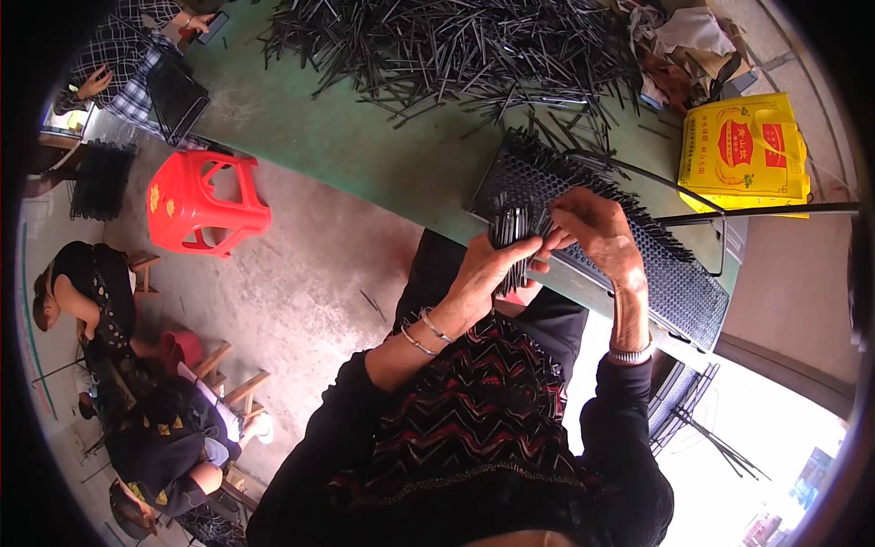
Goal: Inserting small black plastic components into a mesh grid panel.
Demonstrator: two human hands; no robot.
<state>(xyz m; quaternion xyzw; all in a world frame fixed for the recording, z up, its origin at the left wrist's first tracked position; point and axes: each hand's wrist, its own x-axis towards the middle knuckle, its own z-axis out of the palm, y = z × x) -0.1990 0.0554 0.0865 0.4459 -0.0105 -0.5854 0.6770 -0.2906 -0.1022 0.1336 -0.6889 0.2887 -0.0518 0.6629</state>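
My left hand [481,272] is wrapped round an upright bundle of thin black sticks [513,226], above the table's near edge. Close against the bundle's right side, my right hand [597,232] has its fingers pinched together; what they hold, if anything, is hidden. Beneath the hands lies a long tray with a honeycomb of holes [663,281], slanting down to the right. Many black sticks [629,202] stand in it along the far side. The holes nearer to me show bare.
A big loose heap of black sticks [465,55] covers the far part of the green table [365,159]. Thin metal bars [720,232] cross beside the tray, near a yellow bag [743,150]. On the floor at left stands a red stool [205,202]; several people sit farther left.
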